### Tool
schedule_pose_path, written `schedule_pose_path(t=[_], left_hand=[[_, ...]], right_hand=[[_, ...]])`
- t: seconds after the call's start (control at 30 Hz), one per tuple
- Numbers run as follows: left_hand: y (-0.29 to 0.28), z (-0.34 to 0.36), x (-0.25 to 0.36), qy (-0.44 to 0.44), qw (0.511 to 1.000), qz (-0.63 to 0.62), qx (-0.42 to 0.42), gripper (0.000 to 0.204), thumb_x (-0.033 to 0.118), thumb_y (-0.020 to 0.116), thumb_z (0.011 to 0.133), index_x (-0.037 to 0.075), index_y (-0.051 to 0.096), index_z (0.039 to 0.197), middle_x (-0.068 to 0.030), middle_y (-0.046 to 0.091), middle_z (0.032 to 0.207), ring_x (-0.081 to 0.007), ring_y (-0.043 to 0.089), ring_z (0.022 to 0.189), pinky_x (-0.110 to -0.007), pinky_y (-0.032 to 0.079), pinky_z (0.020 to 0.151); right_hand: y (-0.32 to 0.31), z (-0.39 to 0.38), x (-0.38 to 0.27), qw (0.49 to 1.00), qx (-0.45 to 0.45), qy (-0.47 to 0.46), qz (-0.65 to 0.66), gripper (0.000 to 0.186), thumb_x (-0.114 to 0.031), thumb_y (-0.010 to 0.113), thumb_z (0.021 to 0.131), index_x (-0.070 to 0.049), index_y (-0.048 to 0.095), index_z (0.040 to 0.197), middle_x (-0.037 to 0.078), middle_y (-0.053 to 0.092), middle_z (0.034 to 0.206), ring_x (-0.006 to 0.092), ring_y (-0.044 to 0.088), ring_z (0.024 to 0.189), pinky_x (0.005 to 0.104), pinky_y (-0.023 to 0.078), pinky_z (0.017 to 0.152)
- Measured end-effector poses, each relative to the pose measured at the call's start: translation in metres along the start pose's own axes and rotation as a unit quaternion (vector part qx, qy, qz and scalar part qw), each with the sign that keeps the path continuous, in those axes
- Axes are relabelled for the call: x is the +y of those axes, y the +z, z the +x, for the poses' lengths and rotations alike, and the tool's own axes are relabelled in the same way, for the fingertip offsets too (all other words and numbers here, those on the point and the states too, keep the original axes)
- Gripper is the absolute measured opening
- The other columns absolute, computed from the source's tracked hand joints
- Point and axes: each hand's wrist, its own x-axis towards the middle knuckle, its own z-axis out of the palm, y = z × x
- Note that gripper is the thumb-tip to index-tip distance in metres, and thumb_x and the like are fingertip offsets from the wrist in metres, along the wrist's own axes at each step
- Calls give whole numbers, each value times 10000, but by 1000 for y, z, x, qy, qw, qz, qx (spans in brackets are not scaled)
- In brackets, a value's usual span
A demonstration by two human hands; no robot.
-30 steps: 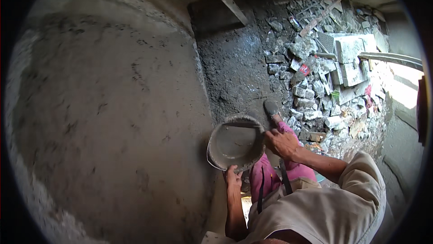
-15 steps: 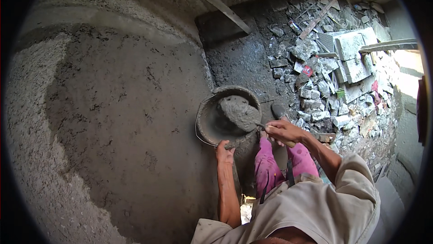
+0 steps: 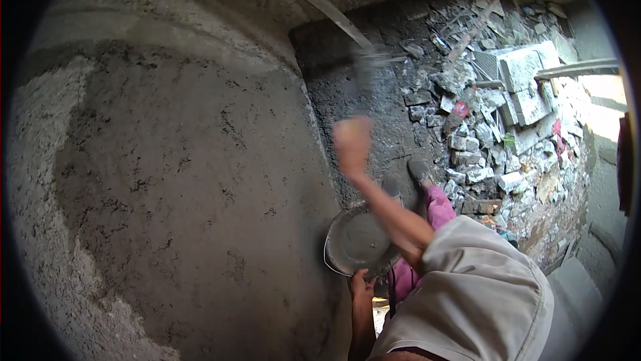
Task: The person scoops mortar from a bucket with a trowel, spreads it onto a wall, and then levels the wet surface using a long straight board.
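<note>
A round, mortar-smeared bucket (image 3: 332, 244) with a thin wire handle stands tilted by my legs, wet grey mortar (image 3: 364, 241) inside. At its near rim my left hand (image 3: 362, 284) grips the edge. My right hand (image 3: 352, 144) is raised beyond the bucket, blurred by motion and closed in a fist around a trowel handle. The trowel blade (image 3: 365, 72) is a grey smear past the fist, over the wet floor near the foot of a plank. Whether mortar is on the blade cannot be made out. Left of the bucket spreads a wall coated with dark, rough mortar (image 3: 180, 187).
Broken bricks and rubble (image 3: 477, 154) cover the floor on the right, with concrete blocks (image 3: 527, 87) among them. A long plank (image 3: 320, 4) leans at the far side. Paler, uncoated wall (image 3: 47, 127) borders the dark mortar. My shoe (image 3: 419, 170) stands beside the rubble.
My right hand has swung up and away from the bucket with the trowel, which earlier held a heap of mortar above it. Bucket and left hand appear lower and further right.
</note>
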Motion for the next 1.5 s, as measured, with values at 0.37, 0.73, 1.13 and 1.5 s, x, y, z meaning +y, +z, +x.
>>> schedule_pose_path(t=[0.37,0.73,1.13,1.5], left_hand=[[-40,-16,-11,4,999,-2,-45,512,134,687,705,182,533,1190,-29,579,1138,-243,557,1048,-477,477,867],[80,-138,90,231,967,102,-29,679,95,657,676,106,400,1304,-105,486,1280,-325,505,1162,-547,447,923],[122,-108,108,148,987,22,-65,429,38,664,665,136,541,1065,-64,599,1020,-270,609,906,-477,496,741],[40,-113,47,85,995,28,-36,465,52,654,683,126,560,1132,-66,604,1040,-266,601,982,-453,541,792]], right_hand=[[-255,-48,-163,814,-351,-53,460,456,-352,662,899,-76,511,1229,161,632,942,275,663,764,380,534,685],[-239,-113,55,853,-494,-140,-91,406,-357,538,918,-63,535,1197,203,651,937,369,668,781,470,531,689],[-330,-38,45,650,-538,293,449,301,-369,533,974,-84,591,1052,25,601,748,100,559,569,249,466,495],[-110,12,-8,992,119,-28,-31,404,-296,619,904,12,488,1129,228,539,1086,374,528,1037,463,412,906]])
